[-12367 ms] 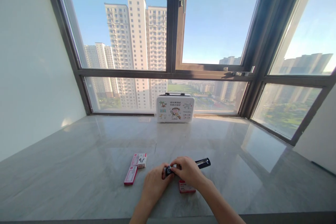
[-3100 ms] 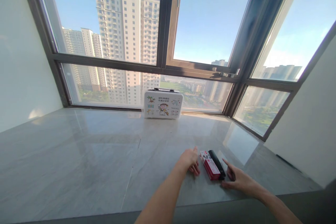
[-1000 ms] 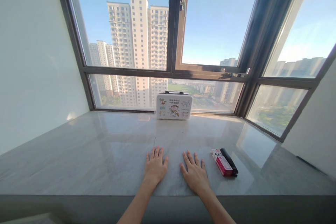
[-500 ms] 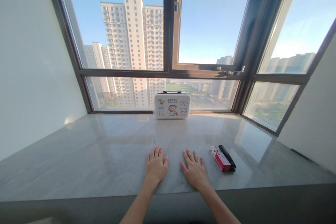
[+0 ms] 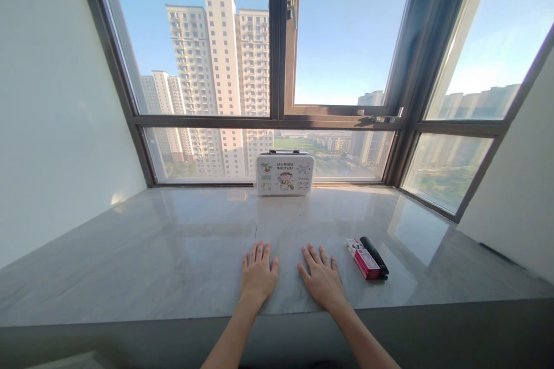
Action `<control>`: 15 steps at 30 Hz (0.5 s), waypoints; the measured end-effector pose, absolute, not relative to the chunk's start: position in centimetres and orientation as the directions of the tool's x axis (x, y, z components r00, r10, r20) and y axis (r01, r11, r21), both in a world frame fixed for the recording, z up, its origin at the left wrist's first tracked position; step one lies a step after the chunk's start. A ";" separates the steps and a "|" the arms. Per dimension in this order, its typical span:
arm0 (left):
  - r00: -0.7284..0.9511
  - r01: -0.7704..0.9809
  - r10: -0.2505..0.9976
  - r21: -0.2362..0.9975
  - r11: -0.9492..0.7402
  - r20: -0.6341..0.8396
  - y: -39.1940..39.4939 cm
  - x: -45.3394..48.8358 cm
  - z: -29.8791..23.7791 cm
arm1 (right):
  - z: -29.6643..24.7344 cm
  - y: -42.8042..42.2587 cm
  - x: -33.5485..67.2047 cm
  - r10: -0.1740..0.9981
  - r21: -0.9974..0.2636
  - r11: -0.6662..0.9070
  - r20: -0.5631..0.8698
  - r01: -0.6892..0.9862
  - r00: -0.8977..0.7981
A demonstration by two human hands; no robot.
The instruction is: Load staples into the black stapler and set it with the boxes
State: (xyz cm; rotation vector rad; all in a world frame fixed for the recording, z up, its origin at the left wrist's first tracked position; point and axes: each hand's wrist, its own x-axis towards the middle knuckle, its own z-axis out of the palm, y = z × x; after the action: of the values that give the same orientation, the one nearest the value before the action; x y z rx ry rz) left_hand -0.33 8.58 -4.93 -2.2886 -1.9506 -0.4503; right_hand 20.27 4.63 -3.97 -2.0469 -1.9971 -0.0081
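Note:
My left hand (image 5: 258,274) lies palm down on the grey marble windowsill (image 5: 130,265), fingers spread and holding nothing. To its right, my right hand (image 5: 322,278) rests flat in the same way, its fingers also apart. Just right of that hand is a small pink and white box (image 5: 362,259). A black stapler (image 5: 374,257) lies alongside the box, touching or nearly touching it. Farther back, a white case (image 5: 285,175) with cartoon prints and a dark handle stands upright against the window.
Dark window frames (image 5: 277,123) border the sill at the back and right. A white wall (image 5: 56,98) closes the left side, and another wall (image 5: 515,184) the right. The sill's front edge runs under my wrists. A thin dark strip (image 5: 502,255) lies at the far right.
Both hands stay flat in place on the sill. The view has shifted very slightly; no object has moved.

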 end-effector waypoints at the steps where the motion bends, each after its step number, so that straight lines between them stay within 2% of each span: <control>1: 0.135 0.978 0.949 0.114 -0.173 0.286 8.5 -0.3 -4.9 | -3.9 4.6 20.3 0.980 -0.194 -0.008 0.194 0.981 0.046; 15: 0.117 0.978 0.961 0.137 -0.154 0.250 5.9 0.1 -3.6 | -4.4 4.5 20.3 0.981 -0.190 -0.012 0.187 0.982 0.048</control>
State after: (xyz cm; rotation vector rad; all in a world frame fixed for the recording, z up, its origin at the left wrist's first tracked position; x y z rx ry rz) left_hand 0.06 5.90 -3.61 -2.3009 -2.0017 -0.4343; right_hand 20.27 4.50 -4.41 -2.0613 -1.9994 -0.0036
